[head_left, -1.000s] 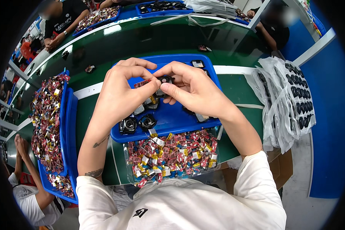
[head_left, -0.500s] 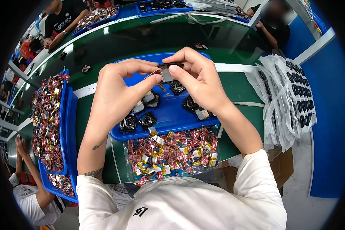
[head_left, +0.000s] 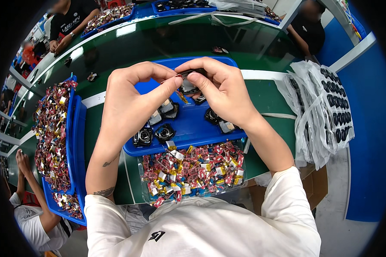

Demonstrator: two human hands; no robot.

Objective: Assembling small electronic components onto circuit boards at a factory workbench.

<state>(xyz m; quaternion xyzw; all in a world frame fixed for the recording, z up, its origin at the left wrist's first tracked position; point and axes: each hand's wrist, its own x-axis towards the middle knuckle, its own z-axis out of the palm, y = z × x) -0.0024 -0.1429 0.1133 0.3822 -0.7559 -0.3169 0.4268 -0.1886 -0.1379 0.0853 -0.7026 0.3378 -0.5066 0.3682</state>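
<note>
Over the blue tray [head_left: 188,132], my left hand [head_left: 133,94] pinches a small red circuit board [head_left: 179,76] between thumb and forefinger. A yellow strip [head_left: 182,98] hangs just below it. My right hand [head_left: 227,94] holds a black watch-like case [head_left: 188,87] with a grey block inside, tilted against the board's edge. Fingers hide part of both pieces. In the tray lie several similar black round-faced cases [head_left: 164,133], some with grey blocks showing. Nearer my body, a clear tray holds a heap of red boards [head_left: 197,173] with white and yellow parts.
Blue bins piled with red boards [head_left: 53,137] stand at the left. Bagged trays of black parts [head_left: 321,107] are stacked at the right. Beyond my tray runs a green conveyor belt [head_left: 146,49] with a few small parts. Co-workers sit across and at left.
Both hands have come slightly nearer my body, with the case tilting against the board. Small parts on the green belt have shifted left. The co-worker at far right has changed posture.
</note>
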